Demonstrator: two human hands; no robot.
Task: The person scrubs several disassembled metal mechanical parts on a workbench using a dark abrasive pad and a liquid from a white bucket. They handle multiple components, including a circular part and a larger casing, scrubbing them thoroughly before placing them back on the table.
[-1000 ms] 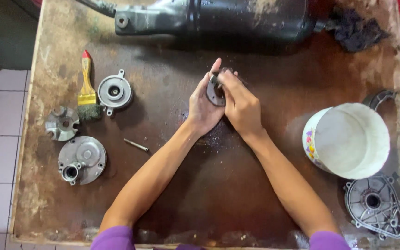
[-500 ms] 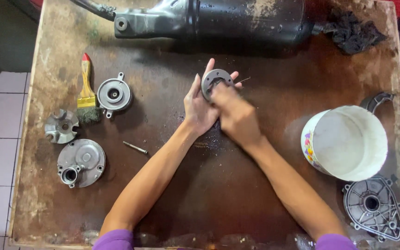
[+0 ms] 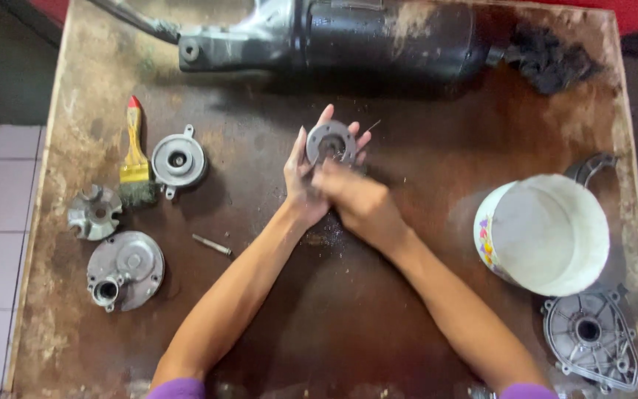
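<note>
Near right: finned metal cover (image 3: 591,338) beside a white bucket (image 3: 548,233). Centre: left hand (image 3: 306,177) cradles a round metal flange (image 3: 331,143) upright in its spread fingers above the rusty table (image 3: 378,325); right hand (image 3: 354,198), curled, presses against the flange's lower edge. Left: paintbrush (image 3: 136,159). Far: black housing (image 3: 348,33).

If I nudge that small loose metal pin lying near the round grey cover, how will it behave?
The small metal pin looks slender and cylindrical, so it would probably roll across the rusty brown tabletop. It seems rigid and light. Grime nearby suggests it may be greasy and slippery.
</note>
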